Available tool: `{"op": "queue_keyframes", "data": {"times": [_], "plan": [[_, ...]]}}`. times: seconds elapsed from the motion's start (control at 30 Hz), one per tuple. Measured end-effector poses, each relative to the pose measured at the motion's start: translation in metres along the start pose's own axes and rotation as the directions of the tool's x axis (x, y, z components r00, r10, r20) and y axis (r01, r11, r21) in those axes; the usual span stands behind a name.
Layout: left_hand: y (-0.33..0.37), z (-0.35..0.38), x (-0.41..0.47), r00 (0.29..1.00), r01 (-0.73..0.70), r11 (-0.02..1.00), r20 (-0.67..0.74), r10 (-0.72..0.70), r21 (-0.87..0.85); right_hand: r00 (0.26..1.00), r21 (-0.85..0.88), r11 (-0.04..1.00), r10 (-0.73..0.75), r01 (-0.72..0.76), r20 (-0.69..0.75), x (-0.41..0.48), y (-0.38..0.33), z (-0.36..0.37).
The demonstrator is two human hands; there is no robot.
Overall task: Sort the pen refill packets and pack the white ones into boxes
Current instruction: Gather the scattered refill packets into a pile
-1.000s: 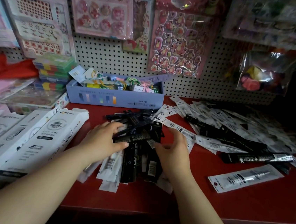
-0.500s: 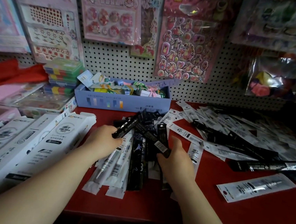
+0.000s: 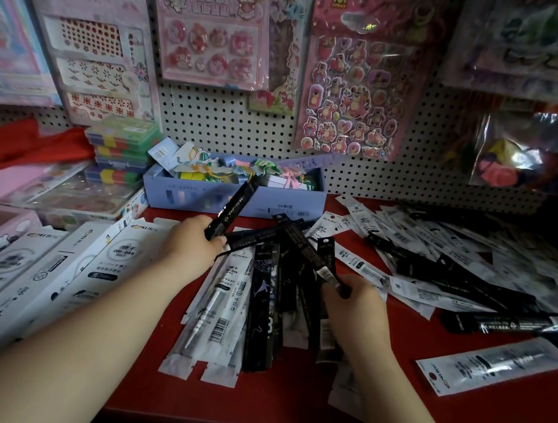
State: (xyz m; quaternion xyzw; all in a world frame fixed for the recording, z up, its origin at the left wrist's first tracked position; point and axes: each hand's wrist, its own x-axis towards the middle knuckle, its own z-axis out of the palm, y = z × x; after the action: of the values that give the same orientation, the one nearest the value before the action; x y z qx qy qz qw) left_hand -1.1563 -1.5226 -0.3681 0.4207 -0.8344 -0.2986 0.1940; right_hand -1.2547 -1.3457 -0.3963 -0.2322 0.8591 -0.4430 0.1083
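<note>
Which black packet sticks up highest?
The black packet gripped by the left hand, angled up across the blue box; the right hand's lies lower.

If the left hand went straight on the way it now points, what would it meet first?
Probably the front wall of the blue box, just beyond the left hand and the black packet it holds; depth is hard to judge.

On a red shelf (image 3: 284,411), black packets (image 3: 233,206) and white barcoded packets (image 3: 222,308). Behind, pale blue box (image 3: 289,202), pink bear-patterned sticker sheet (image 3: 352,91), hole-dotted white pegboard (image 3: 228,126).
</note>
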Motion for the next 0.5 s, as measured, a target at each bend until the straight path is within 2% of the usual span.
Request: {"op": "queue_keyframes", "data": {"times": [0.1,0.2,0.27,0.37,0.5], "plan": [[0.004,0.002,0.009,0.999,-0.013,0.999,0.03,0.012,0.03,0.998,0.004,1.0,-0.03,0.03,-0.053,0.001,-0.002,-0.008],[0.004,0.008,0.022,0.996,0.031,0.998,0.084,-0.037,0.063,0.992,0.003,0.999,-0.041,0.041,-0.123,0.002,-0.001,-0.025],[0.005,0.013,0.027,0.991,0.026,0.996,0.129,-0.038,0.088,0.989,-0.07,0.997,-0.032,0.022,-0.145,0.002,0.002,-0.037],[0.006,0.019,0.028,0.991,0.016,0.995,0.134,-0.029,0.095,0.997,-0.241,0.97,-0.016,-0.002,-0.076,-0.004,0.006,-0.046],[0.003,0.02,0.027,0.984,0.012,0.995,0.177,-0.029,0.098,0.99,-0.367,0.93,0.08,-0.031,0.12,-0.009,0.002,-0.042]]}}
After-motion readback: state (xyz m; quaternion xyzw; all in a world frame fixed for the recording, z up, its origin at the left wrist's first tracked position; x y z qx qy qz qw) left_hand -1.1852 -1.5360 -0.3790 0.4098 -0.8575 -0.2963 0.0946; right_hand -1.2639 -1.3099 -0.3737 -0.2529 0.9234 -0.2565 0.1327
